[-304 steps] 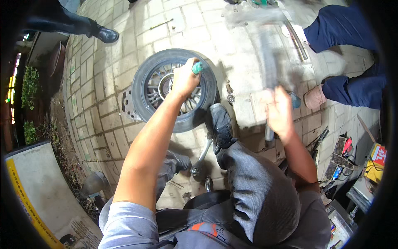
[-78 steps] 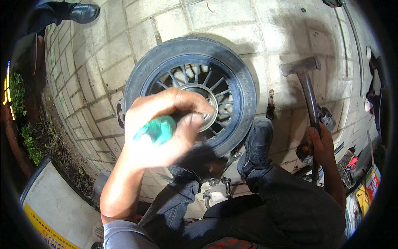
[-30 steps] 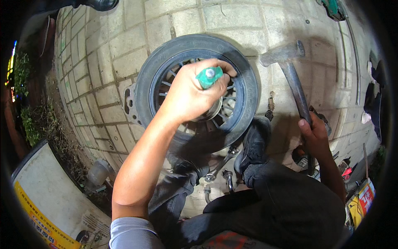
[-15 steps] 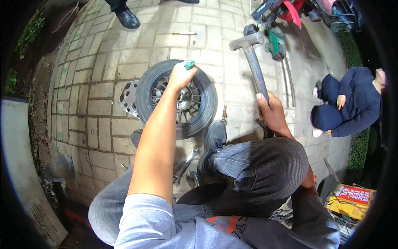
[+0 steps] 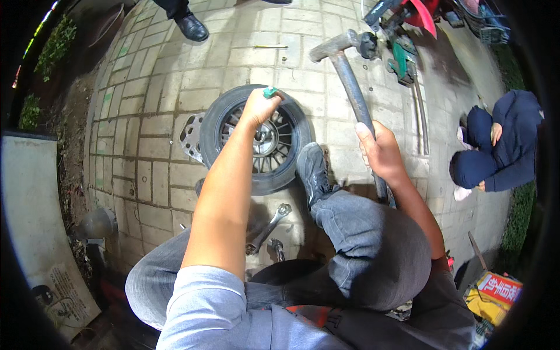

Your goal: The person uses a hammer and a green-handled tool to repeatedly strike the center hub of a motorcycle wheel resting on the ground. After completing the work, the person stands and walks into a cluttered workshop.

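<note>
A wheel with a black tyre (image 5: 300, 143) and a dark multi-spoked rim lies flat on the paving in front of me, partly over a perforated metal plate (image 5: 191, 138). Over the wheel's far side my left hand (image 5: 261, 108) is closed round a tool with a green handle end (image 5: 269, 92); its lower part is hidden by my hand and arm. My right hand (image 5: 382, 151) grips the handle of a hammer (image 5: 352, 87). The hammer stands raised to the right of the wheel, its metal head up and away from the green tool.
My shoe (image 5: 315, 172) is beside the tyre. Wrenches (image 5: 269, 227) lie between my legs. A green power tool (image 5: 402, 61) and a long bar (image 5: 420, 114) lie at right. A person in dark clothes (image 5: 501, 140) sits at far right; another's black shoe (image 5: 191, 27) stands beyond the wheel.
The hammer's head has moved slightly up and left and its tilt has changed. My right shoe has shifted up beside the tyre. My left hand keeps its grip over the wheel.
</note>
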{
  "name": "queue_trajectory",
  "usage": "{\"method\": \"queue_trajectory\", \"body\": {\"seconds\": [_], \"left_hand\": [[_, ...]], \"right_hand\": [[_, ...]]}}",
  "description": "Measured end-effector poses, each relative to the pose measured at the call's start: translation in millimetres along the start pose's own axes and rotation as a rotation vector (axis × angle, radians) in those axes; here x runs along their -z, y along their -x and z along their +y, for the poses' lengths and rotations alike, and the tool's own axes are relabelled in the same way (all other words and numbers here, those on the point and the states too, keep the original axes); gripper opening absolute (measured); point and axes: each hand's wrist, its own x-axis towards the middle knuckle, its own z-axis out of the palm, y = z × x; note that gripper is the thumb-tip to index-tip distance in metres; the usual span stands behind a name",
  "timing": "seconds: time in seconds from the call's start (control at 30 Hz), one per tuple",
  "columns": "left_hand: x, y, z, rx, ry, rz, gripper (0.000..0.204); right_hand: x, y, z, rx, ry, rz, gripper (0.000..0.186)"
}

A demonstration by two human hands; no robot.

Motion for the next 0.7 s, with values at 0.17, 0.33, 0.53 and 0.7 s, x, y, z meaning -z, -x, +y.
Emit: {"method": "queue_trajectory", "body": {"seconds": [0.17,0.33,0.53,0.7], "left_hand": [[2,4,6,-0.003,-0.047,0.029,0.022],[-4,-6,-3,0.002,-0.03,0.057,0.021],[1,-7,-11,-0.055,-0.097,0.081,0.02],[-15,-14,-8,-0.067,-0.02,0.079,0.023]], "right_hand": [[-24,-25,-10,0.065,0.051,-0.142,0.043],[-9,-44,-32,-0.053,0.254,-0.376,0.039],[34,-50,-120,0.223,-0.434,0.006,0.042],[8,-46,-43,0.09,0.032,-0.165,0.041]]}}
